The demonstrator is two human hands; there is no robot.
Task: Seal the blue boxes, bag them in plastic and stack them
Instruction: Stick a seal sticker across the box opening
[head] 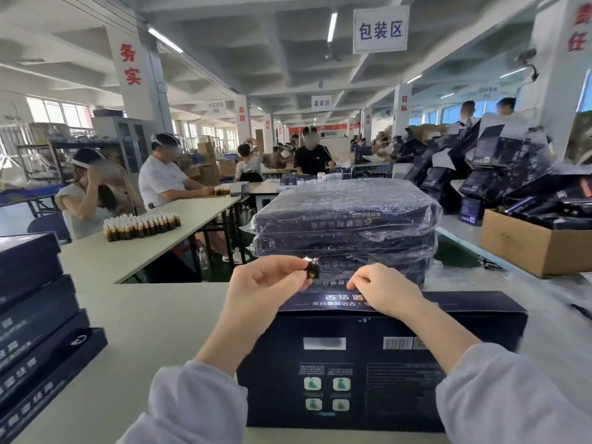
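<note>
A dark blue box [368, 373] lies flat on the table right in front of me, its printed back face up. My left hand [262, 290] hovers over the box's far left edge and pinches a small dark sticker [312, 270] between thumb and fingers. My right hand [384, 291] rests on the box's far edge flap with its fingers curled down onto it. Just behind the box stands a stack of blue boxes wrapped in clear plastic [346, 219].
A pile of unwrapped blue boxes [35, 315] stands at the left table edge. A cardboard carton [531, 248] and heaped dark packaging sit to the right. Several people work at tables behind, one with rows of small bottles [141, 225].
</note>
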